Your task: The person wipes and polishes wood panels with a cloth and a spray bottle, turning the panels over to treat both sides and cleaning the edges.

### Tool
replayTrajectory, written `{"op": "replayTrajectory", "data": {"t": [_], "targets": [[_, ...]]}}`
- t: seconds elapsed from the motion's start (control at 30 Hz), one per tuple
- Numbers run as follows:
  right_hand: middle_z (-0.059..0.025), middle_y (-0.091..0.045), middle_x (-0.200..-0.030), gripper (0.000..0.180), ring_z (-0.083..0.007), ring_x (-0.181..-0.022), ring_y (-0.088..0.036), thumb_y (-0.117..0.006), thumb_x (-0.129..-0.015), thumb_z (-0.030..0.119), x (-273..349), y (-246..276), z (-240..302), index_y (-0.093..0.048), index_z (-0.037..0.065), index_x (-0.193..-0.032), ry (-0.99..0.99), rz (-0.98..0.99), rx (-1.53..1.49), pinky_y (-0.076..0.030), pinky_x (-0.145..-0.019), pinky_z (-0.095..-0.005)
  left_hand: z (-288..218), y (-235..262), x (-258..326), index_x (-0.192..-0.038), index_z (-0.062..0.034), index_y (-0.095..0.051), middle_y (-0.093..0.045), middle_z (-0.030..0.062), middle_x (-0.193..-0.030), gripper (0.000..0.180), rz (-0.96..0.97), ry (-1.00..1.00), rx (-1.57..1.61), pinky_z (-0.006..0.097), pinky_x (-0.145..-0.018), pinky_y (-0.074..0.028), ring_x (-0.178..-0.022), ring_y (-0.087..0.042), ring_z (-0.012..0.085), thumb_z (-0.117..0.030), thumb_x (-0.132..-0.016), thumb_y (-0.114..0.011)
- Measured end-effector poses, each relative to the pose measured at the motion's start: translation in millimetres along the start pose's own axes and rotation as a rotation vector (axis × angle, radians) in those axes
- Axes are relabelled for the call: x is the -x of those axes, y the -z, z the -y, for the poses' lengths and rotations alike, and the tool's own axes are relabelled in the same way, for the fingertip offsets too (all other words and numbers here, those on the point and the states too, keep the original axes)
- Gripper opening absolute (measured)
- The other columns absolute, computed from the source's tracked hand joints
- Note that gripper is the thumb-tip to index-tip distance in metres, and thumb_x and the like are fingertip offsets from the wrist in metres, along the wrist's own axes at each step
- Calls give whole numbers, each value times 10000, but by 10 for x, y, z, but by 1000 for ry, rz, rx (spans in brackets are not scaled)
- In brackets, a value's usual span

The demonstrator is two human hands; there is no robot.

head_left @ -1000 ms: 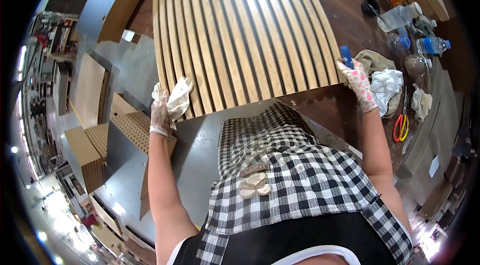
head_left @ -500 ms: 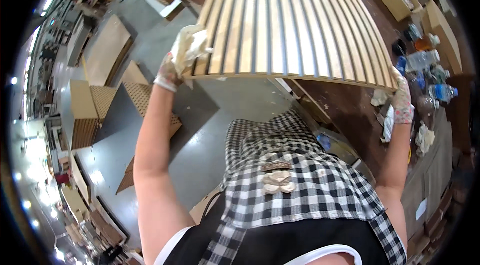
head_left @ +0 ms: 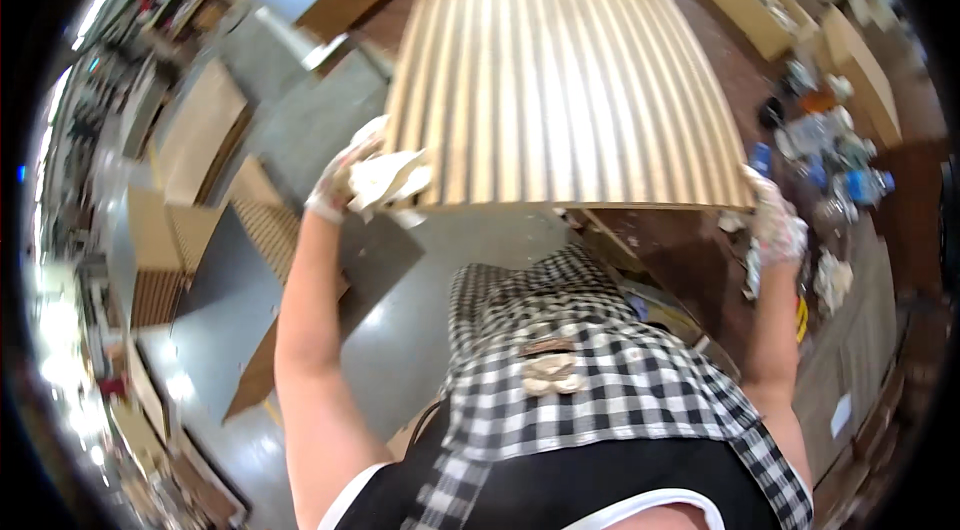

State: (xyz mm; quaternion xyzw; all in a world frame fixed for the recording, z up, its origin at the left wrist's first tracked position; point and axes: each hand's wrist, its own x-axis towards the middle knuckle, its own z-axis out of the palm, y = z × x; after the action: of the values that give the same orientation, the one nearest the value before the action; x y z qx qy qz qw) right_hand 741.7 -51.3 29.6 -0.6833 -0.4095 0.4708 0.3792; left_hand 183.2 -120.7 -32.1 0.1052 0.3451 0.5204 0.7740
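A slatted wood panel [head_left: 560, 90], light brown with dark grooves, spans the space between my hands in front of me. My gloved left hand [head_left: 345, 170] is closed at its near left corner, with a crumpled white cloth [head_left: 388, 178] bunched in it against the panel. At the near right corner, my gloved right hand [head_left: 775, 220] grips the panel's edge. Both arms are stretched out, and the fingers are partly hidden by the cloth and the panel. The picture is slightly blurred by motion.
A brown tabletop [head_left: 680, 250] lies under the panel. Several plastic bottles [head_left: 815, 135] stand at its right, near a crumpled rag [head_left: 832, 280] and a cardboard box [head_left: 750, 5]. Stacked grooved panels [head_left: 155, 250] and grey boards [head_left: 230, 290] are on the left.
The panel has come down in view and lies flatter, so its far edge now shows. Both hands have moved with it; the cloth in my left hand has shifted over the panel's corner.
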Motion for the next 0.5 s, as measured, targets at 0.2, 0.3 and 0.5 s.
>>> {"op": "replayTrajectory", "data": {"t": [0.2, 0.3, 0.5], "targets": [[-36, -592, -738, 360, -162, -622, -588, -656, -745, 393, -483, 454, -268, -625, 76, -915, -73, 128, 55, -487, -547, -291, 422, 316, -208, -1286, -9, -382, -508, 182, -1212, 440, -122, -277, -658, 422, -834, -516, -996, -585, 313, -223, -913, -478], [-70, -610, -697, 398, -167, -599, -610, -675, -739, 403, -657, 790, -324, -628, 12, -799, 13, 191, 509, -497, -529, -313, 579, 61, -339, -1182, 20, -471, -583, 155, -1046, 387, -259, -129, -422, 366, -707, -550, -858, -625, 253, -206, -880, -556], [-25, -533, -627, 258, -109, -479, -523, -672, -784, 261, -656, 963, 80, -505, 68, -821, -74, 164, 35, -431, -429, -258, 841, 158, -264, -1275, -47, -437, -528, 26, -1152, 443, -427, -223, -653, 283, -785, -495, -965, -553, 141, -225, -887, -559]]}}
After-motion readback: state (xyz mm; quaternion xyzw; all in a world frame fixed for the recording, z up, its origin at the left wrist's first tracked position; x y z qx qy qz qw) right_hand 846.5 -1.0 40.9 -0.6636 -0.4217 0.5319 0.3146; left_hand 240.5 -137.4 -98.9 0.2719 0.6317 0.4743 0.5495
